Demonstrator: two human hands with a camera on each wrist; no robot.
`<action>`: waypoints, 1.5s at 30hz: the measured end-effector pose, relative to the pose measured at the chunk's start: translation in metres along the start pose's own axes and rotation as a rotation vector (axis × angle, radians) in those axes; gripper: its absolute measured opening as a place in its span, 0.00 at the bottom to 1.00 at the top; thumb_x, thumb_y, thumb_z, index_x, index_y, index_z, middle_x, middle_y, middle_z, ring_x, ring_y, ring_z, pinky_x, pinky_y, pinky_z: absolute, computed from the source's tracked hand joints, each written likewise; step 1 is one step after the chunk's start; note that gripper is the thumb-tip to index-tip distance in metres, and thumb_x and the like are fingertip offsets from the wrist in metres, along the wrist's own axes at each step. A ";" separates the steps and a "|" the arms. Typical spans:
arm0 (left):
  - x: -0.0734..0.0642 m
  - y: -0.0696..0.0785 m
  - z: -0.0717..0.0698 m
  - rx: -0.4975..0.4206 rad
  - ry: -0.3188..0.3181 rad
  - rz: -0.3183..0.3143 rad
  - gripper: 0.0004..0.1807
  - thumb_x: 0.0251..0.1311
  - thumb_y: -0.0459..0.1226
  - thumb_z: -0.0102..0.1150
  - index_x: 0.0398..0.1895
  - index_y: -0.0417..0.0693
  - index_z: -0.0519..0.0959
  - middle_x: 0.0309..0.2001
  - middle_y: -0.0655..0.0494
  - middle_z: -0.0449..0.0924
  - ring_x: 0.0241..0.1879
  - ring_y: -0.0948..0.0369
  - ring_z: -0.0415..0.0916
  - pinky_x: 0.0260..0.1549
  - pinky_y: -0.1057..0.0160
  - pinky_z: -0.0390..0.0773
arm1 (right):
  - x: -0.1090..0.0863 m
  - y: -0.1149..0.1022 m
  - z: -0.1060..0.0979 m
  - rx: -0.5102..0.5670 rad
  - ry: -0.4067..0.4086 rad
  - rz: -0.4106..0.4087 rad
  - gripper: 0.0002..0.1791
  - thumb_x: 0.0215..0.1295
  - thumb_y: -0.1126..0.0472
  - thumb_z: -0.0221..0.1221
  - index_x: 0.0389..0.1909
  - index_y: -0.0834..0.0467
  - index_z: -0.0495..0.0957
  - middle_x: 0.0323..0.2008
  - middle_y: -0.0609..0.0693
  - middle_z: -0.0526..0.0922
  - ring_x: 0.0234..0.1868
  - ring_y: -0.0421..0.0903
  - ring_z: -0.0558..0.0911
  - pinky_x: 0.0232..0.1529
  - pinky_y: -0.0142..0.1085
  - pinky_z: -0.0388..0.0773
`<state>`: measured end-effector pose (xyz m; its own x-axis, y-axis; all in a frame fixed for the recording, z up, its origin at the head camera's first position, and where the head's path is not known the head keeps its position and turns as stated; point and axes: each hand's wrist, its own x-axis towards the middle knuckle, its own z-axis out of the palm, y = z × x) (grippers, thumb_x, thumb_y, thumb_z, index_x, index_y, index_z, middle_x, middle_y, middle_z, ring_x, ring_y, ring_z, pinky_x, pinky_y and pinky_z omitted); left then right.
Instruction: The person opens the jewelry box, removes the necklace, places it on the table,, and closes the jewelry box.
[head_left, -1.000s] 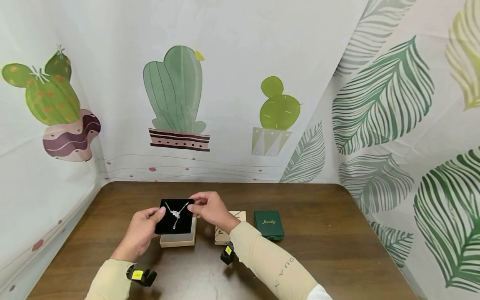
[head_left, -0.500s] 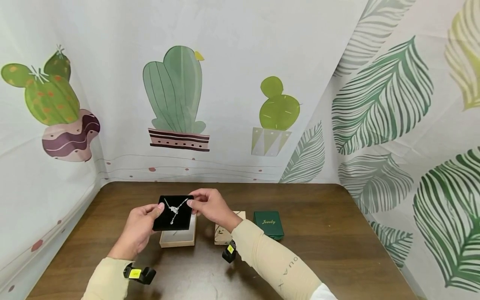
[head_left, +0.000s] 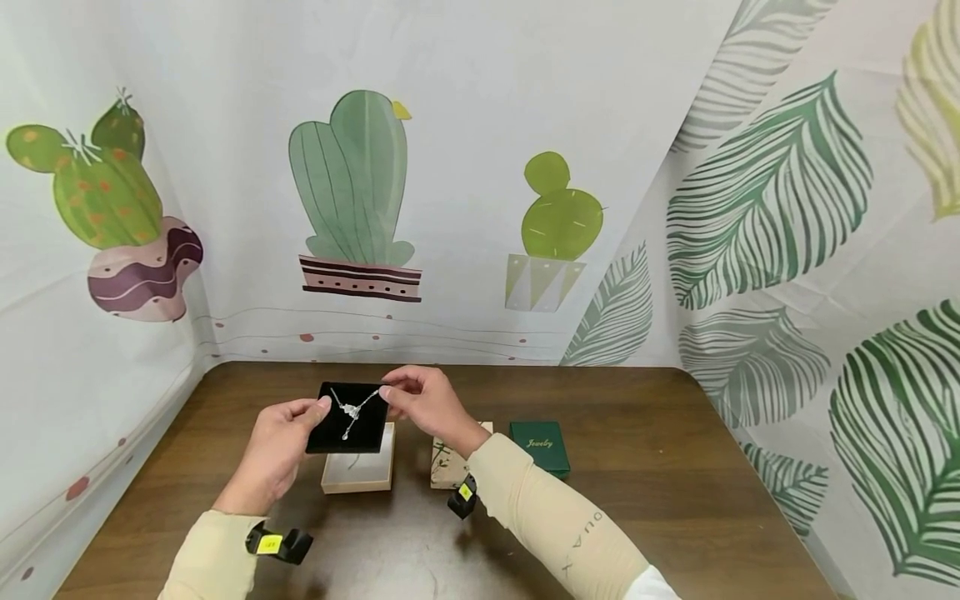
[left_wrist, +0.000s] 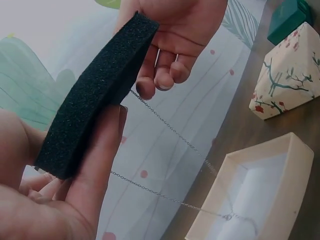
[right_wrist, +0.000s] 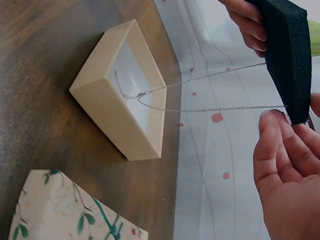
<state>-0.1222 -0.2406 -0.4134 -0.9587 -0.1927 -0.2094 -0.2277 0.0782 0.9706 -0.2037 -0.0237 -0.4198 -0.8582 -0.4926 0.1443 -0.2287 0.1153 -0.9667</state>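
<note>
A black pad bearing a necklace, pinched in the grip of left hand and right hand, is above the open box, which has a green box reading "Jewelry" rightward, brown worktop beneath and cactus-printed cloth behind.

Raised and apart, a person's left hand and right hand each hold a pinch, thumbs on the near side, the right hand slightly farther forward, its fingers bent. The left forearm, in a pale sleeve, rises from the lower left; the right forearm, its beige sleeve lettered, reaches diagonally from the lower right. Skin shows at both wrists.
</note>
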 end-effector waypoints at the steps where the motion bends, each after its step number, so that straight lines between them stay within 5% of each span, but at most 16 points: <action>1: -0.001 0.001 0.000 0.004 0.002 0.002 0.25 0.78 0.46 0.54 0.59 0.29 0.77 0.33 0.66 0.81 0.34 0.70 0.81 0.38 0.67 0.85 | 0.000 -0.001 -0.001 -0.028 0.012 -0.007 0.12 0.73 0.61 0.63 0.51 0.62 0.85 0.38 0.63 0.88 0.37 0.59 0.87 0.41 0.41 0.87; 6: -0.004 0.007 0.002 0.016 0.009 -0.001 0.25 0.78 0.46 0.55 0.59 0.30 0.77 0.35 0.66 0.81 0.35 0.70 0.81 0.38 0.67 0.84 | 0.002 -0.012 -0.006 -0.214 0.074 -0.093 0.11 0.72 0.58 0.64 0.49 0.58 0.86 0.41 0.55 0.90 0.36 0.39 0.82 0.39 0.29 0.79; 15: -0.005 0.013 0.006 -0.064 0.002 0.009 0.24 0.78 0.43 0.55 0.59 0.27 0.77 0.32 0.65 0.85 0.33 0.68 0.85 0.37 0.66 0.87 | 0.002 -0.040 -0.004 -0.744 0.011 -0.449 0.11 0.70 0.56 0.66 0.49 0.55 0.87 0.49 0.48 0.90 0.54 0.45 0.84 0.57 0.36 0.80; 20: -0.008 0.015 0.008 -0.051 0.002 0.026 0.25 0.78 0.43 0.54 0.60 0.25 0.76 0.34 0.63 0.85 0.35 0.68 0.85 0.37 0.66 0.87 | -0.002 -0.051 0.003 -0.881 -0.060 -0.582 0.11 0.70 0.55 0.67 0.48 0.54 0.87 0.45 0.45 0.91 0.50 0.43 0.82 0.52 0.32 0.80; 27: -0.011 0.019 0.010 -0.020 0.003 0.038 0.26 0.78 0.45 0.54 0.60 0.27 0.77 0.34 0.64 0.87 0.36 0.68 0.86 0.38 0.66 0.87 | -0.003 -0.058 0.011 -0.956 -0.107 -0.626 0.10 0.68 0.54 0.69 0.46 0.54 0.88 0.39 0.43 0.90 0.43 0.41 0.80 0.47 0.29 0.77; 37: -0.010 0.017 0.013 -0.139 -0.028 0.070 0.20 0.78 0.40 0.54 0.54 0.28 0.79 0.32 0.64 0.88 0.35 0.68 0.87 0.38 0.65 0.87 | -0.009 -0.071 0.020 -1.139 -0.073 -0.625 0.02 0.65 0.58 0.68 0.37 0.52 0.86 0.29 0.40 0.88 0.32 0.39 0.77 0.42 0.29 0.73; 45: -0.013 0.017 0.013 -0.148 -0.038 0.084 0.21 0.78 0.41 0.54 0.55 0.27 0.77 0.33 0.64 0.89 0.36 0.68 0.87 0.39 0.65 0.87 | -0.012 -0.080 0.020 -1.185 -0.140 -0.603 0.03 0.65 0.61 0.66 0.37 0.52 0.87 0.27 0.41 0.85 0.31 0.39 0.78 0.38 0.28 0.74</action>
<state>-0.1159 -0.2243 -0.3953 -0.9797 -0.1541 -0.1282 -0.1213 -0.0534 0.9912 -0.1662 -0.0445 -0.3482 -0.4447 -0.8066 0.3894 -0.8722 0.4889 0.0166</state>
